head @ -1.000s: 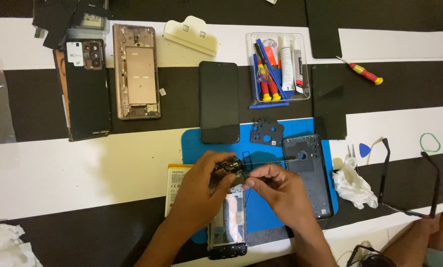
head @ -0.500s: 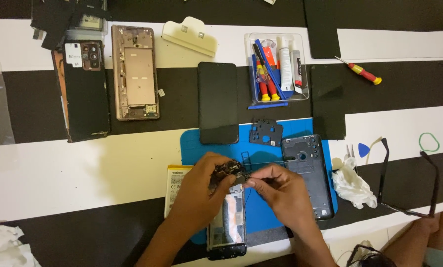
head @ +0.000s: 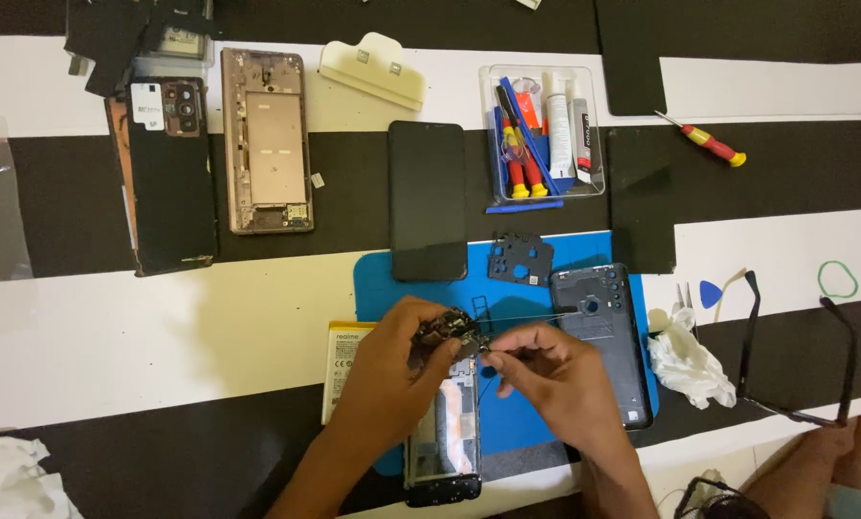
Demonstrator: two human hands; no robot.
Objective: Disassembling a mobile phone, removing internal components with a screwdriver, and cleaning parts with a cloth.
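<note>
Hands – circuit board (pinched)

1. My left hand pinches a small dark circuit board.
2. My right hand holds thin tweezers touching the board's right edge.
3. Just below the grip lies an opened phone frame; a dark back cover lies right of it.

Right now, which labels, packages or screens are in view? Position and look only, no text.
Phone battery: under the left hand, flat pale-yellow rectangle with a printed label.
Phone screen panel: top edge of the blue mat, black rectangle, dark.
White sticker: on the black phone back at far left, small and square.
Two glue tubes: in the clear tray, white and grey, labelled.
</note>
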